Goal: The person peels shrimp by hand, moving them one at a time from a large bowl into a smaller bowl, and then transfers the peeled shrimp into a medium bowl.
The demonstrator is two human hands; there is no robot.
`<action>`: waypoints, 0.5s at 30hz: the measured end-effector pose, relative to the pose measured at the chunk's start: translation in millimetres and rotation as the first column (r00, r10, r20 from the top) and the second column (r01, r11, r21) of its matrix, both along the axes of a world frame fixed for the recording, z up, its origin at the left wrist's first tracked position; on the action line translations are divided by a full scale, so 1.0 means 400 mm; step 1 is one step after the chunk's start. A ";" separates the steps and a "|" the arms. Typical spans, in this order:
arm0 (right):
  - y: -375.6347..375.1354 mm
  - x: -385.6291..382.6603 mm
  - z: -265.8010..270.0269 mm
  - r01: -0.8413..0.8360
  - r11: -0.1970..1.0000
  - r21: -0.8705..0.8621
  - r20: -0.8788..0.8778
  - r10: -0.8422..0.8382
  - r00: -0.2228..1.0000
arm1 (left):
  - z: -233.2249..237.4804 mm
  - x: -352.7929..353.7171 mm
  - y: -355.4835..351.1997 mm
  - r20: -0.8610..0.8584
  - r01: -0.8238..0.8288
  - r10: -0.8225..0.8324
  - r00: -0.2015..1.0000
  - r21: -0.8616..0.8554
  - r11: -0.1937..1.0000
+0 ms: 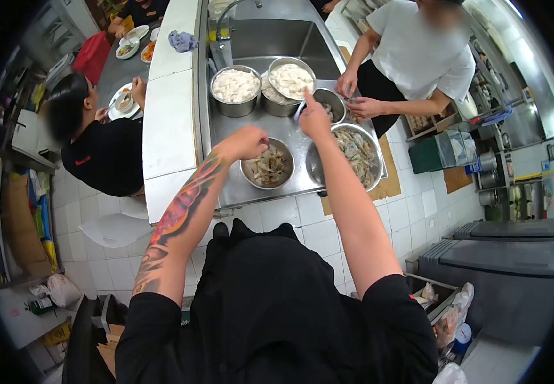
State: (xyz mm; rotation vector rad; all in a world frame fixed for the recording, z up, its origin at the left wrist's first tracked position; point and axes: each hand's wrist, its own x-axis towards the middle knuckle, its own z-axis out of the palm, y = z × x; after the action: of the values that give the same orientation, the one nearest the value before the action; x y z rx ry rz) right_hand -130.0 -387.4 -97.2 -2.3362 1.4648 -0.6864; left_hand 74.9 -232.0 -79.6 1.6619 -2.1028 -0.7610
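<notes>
My left hand (248, 142) hovers at the upper left rim of a steel bowl (268, 185) holding greyish shrimp or shrimp shells (268, 165). Its fingers are curled together, and whatever they may pinch is hidden. My right hand (316, 119) reaches over the counter with its index finger stretched toward a steel pot (291, 61) of pale white food (291, 80). Nothing shows in that hand. This pot rests partly over another pot (278, 110) with similar contents. Under my right forearm, a wide bowl (315, 168) contains raw grey shrimp (358, 153).
A third pot (235, 109) of white food stands left, before the sink (270, 48). Across the counter, a co-worker's hands (357, 99) work beside a small pot (331, 99). A white ledge (168, 137) separates seated people eating at left. Grey bins (494, 262) stand at right.
</notes>
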 end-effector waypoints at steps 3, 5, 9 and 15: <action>-0.041 -0.045 -0.045 -0.060 0.993 -0.102 0.076 0.068 0.995 | -0.002 0.007 0.007 -0.016 -0.015 0.015 1.000 -0.007 1.000; -0.061 -0.141 -0.054 0.109 0.986 -0.126 0.234 -0.077 0.969 | -0.002 0.013 0.006 -0.039 -0.044 0.043 0.998 -0.016 0.999; -0.126 -0.417 -0.085 0.285 0.909 -0.304 -0.011 -0.303 0.953 | -0.009 0.014 0.020 -0.038 -0.065 0.065 0.997 0.002 0.998; -0.006 -0.534 0.092 0.294 0.954 0.064 -0.620 -0.193 0.761 | 0.005 0.008 0.017 0.045 -0.041 0.039 0.998 0.046 0.998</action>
State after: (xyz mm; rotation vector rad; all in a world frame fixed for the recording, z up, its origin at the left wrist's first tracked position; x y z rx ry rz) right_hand -343.7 -389.8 -60.6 -2.3689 2.0269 0.1804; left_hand 78.0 -225.3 -77.5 1.7553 -2.0892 -0.7740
